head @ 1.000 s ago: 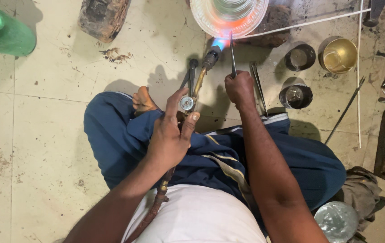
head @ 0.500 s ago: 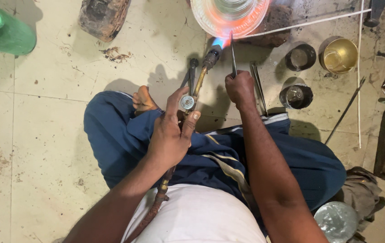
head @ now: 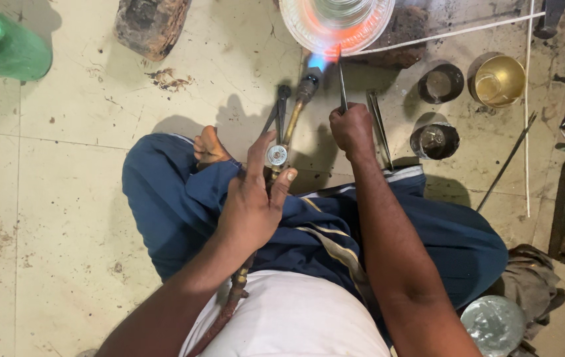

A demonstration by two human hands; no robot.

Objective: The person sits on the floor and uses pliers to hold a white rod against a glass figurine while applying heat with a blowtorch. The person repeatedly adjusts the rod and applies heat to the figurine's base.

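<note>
Head view: I sit cross-legged on the tiled floor (head: 64,185). My left hand (head: 252,201) grips the brass torch (head: 293,119), fingers (head: 259,149) closed around its body, thumb beside the round valve knob (head: 276,155). The torch points away from me; its blue flame (head: 317,61) meets the rim of a round glass piece (head: 335,23), which glows orange there. The hose (head: 233,301) runs back under my left forearm.

My right hand (head: 353,129) is clamped on a thin metal rod (head: 341,82), held upright in a closed fist (tip red, at the flame).

Pliers (head: 280,109) lie on the floor just left of the torch. Tweezers (head: 379,125) lie just right of my right hand. Two dark cups (head: 440,82) and a brass cup (head: 499,80) stand to the right. A green bucket (head: 4,46) is at the top left corner, well apart.
</note>
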